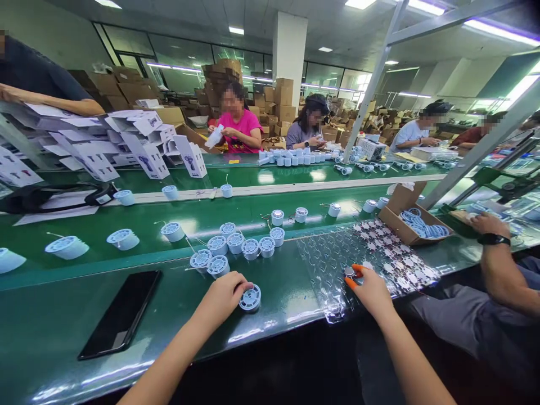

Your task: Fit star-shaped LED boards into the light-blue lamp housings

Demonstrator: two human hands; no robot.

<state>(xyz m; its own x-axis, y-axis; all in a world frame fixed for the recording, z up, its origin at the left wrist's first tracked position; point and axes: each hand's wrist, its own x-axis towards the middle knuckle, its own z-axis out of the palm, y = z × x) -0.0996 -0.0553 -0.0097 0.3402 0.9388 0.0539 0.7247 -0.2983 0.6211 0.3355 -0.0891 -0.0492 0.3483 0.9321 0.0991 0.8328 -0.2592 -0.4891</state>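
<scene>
Your left hand (223, 292) pinches a light-blue, round plastic housing with a spoked top (250, 298) near the front edge of the glossy green tabletop (177, 298). Your right hand (372, 289), orange covers (351, 283) on its fingertips, grips a small, round silvery part (349, 271) over a clear, moulded plastic sheet (316, 259).

Room beside phone (120, 315); blue housings (235, 243) block beyond
</scene>
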